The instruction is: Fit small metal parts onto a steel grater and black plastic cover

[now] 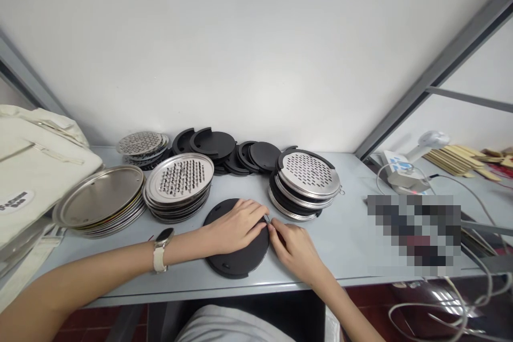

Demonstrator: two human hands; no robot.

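Note:
A round black disc [240, 263] lies on the grey table near its front edge. My left hand [239, 225] rests across the top of this disc, its fingers close together and reaching to the right rim. At that rim my right hand [292, 246] has its thumb and fingers pinched around a small metal piece [267, 218], with the left fingertips beside it. Most of the small piece is hidden by the fingers. Behind to the right stands a stack of perforated metal discs and black rings [308, 173]. Behind to the left is a stack of grater discs [181, 177].
Plain metal discs [102, 197] are stacked at the left, beside a cream bag [36, 171]. Thin grater plates [140, 143] and black round parts [214, 144] sit along the wall. Right of the metal post are a white device [401, 171], cables and a blurred-out patch.

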